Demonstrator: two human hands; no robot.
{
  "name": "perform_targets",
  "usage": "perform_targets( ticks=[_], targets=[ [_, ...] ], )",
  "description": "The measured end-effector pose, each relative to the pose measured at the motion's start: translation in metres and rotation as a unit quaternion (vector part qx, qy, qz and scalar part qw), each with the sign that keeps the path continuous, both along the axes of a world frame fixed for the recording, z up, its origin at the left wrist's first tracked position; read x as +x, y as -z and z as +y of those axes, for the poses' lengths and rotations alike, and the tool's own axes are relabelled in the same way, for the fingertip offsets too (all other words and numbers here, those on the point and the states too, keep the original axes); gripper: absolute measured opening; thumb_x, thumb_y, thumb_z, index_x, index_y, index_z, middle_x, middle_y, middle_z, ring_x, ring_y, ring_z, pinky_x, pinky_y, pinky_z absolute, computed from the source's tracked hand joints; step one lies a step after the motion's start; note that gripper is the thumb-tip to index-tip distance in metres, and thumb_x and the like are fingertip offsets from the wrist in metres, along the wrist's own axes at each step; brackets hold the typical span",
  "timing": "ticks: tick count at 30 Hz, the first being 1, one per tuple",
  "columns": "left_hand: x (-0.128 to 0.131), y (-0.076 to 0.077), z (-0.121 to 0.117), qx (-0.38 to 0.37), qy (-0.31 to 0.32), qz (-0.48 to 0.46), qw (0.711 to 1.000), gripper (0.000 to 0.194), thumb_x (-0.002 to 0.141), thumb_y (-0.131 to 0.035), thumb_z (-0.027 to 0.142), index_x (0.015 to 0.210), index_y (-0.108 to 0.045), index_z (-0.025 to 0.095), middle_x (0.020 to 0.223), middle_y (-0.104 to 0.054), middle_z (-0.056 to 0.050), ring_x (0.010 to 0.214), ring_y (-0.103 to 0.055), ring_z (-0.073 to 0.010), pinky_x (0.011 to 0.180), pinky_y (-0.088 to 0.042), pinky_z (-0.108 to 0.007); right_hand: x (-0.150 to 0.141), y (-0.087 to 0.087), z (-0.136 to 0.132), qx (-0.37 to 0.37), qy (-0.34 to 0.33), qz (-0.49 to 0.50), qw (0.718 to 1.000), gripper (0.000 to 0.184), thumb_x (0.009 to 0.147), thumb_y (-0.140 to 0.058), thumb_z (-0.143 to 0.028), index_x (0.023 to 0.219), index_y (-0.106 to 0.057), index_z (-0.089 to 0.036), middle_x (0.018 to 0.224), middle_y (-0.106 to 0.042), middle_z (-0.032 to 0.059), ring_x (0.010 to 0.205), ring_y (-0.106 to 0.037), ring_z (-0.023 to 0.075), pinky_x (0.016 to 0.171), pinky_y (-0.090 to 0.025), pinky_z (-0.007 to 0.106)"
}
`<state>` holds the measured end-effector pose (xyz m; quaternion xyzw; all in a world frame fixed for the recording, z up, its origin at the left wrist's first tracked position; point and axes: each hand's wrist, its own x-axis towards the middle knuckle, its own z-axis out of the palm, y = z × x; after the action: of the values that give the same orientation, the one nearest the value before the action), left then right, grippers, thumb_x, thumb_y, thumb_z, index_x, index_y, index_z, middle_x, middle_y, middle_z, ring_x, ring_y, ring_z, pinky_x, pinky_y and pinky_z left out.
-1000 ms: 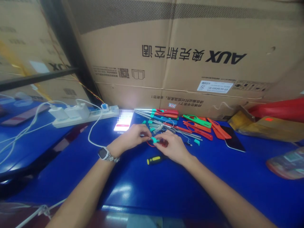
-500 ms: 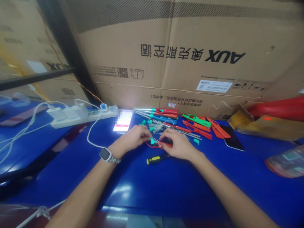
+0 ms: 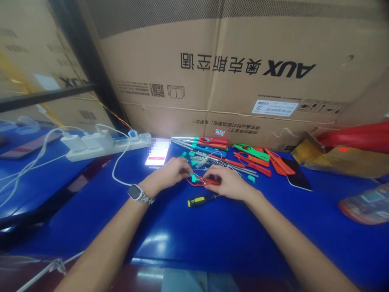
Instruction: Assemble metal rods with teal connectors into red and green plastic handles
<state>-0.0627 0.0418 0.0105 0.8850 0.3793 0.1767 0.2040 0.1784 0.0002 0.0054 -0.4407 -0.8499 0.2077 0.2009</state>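
Blue tbl (image 3: 237, 239): R fingers (image 3: 213, 170) pinch red casing (image 3: 216, 182), L fingers (image 3: 185, 165) bunched, grip unclear

White glare marks the blue tabletop (image 3: 243, 241); edges blur.

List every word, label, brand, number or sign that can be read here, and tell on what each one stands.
"AUX 奥克斯空调": large cardboard carton, upside down.
"师傅您辛苦了! 请在搬运时对我温柔些, 谢谢您!": same carton, lower in view, upside down.
"AUX": left carton, upside down, partly hidden.
Too small or blurred: white sticker, small blue-edged label, lit phone screen, other carton print.
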Motion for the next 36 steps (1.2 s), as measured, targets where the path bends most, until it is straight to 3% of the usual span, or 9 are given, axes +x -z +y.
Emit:
perform_targets(
  ticks=[10, 19, 24, 27, 30, 36],
  targets=[
    [0.005, 0.004, -0.001, 0.002, 0.028, -0.009, 1.0, 0.019, 0.081, -0.065, 0.007, 0.089, -0.078, 0.018, 0.083, -0.07, -0.004, 0.074, -0.062, -0.0142, 0.073, -0.048, -0.026, 0.001, 0.002, 0.002, -0.015, 0.002, 0.022, 1.0, 0.012, 0.083, -0.072, -0.026, 0.094, -0.072, -0.024, 0.095, -0.066, 0.0, 0.076, -0.057, 0.013, 0.064, -0.037, 0.023],
    [0.006, 0.009, 0.0, 0.004, 0.028, -0.031, 0.999, 0.014, 0.082, -0.066, 0.01, 0.086, -0.077, 0.017, 0.084, -0.068, -0.005, 0.075, -0.063, -0.014, 0.071, -0.049, -0.025, 0.005, 0.003, 0.007, -0.018, -0.004, 0.019, 1.0, 0.008, 0.082, -0.073, -0.026, 0.089, -0.071, -0.024, 0.091, -0.066, -0.0009, 0.081, -0.059, 0.0141, 0.071, -0.041, 0.025],
    [0.005, 0.011, 0.002, -0.005, 0.037, -0.04, 0.999, 0.017, 0.084, -0.065, 0.012, 0.091, -0.079, 0.02, 0.088, -0.067, -0.005, 0.08, -0.064, -0.0153, 0.075, -0.05, -0.028, 0.005, -0.004, 0.002, -0.009, 0.011, -0.002, 1.0, 0.009, 0.08, -0.071, -0.023, 0.089, -0.071, -0.025, 0.094, -0.066, -0.0005, 0.088, -0.061, 0.0166, 0.073, -0.042, 0.027],
    [0.006, 0.011, 0.001, -0.007, 0.04, -0.039, 0.998, 0.022, 0.085, -0.062, 0.01, 0.094, -0.078, 0.021, 0.088, -0.068, -0.005, 0.08, -0.063, -0.0153, 0.076, -0.05, -0.028, -0.001, -0.01, -0.005, 0.017, 0.045, -0.018, 0.999, 0.013, 0.077, -0.073, -0.026, 0.09, -0.069, -0.025, 0.101, -0.063, 0.0007, 0.091, -0.061, 0.0178, 0.074, -0.043, 0.029],
    [0.008, 0.01, 0.0, -0.012, 0.043, -0.03, 0.999, 0.025, 0.083, -0.061, 0.006, 0.095, -0.078, 0.021, 0.086, -0.067, -0.004, 0.078, -0.063, -0.0149, 0.075, -0.05, -0.027, -0.016, -0.008, -0.009, 0.073, 0.082, 0.0, 0.994, 0.014, 0.083, -0.069, -0.033, 0.094, -0.067, -0.025, 0.106, -0.062, 0.003, 0.094, -0.061, 0.0186, 0.072, -0.043, 0.029],
    [0.007, 0.001, -0.007, -0.01, 0.007, -0.046, 0.999, 0.023, 0.074, -0.064, 0.003, 0.091, -0.07, 0.016, 0.088, -0.065, -0.003, 0.079, -0.061, -0.0156, 0.072, -0.048, -0.027, -0.043, 0.006, -0.005, 0.101, 0.117, -0.047, 0.987, 0.01, 0.082, -0.067, -0.032, 0.082, -0.063, -0.023, 0.091, -0.064, 0.002, 0.088, -0.058, 0.0188, 0.058, -0.032, 0.027]
  ],
)
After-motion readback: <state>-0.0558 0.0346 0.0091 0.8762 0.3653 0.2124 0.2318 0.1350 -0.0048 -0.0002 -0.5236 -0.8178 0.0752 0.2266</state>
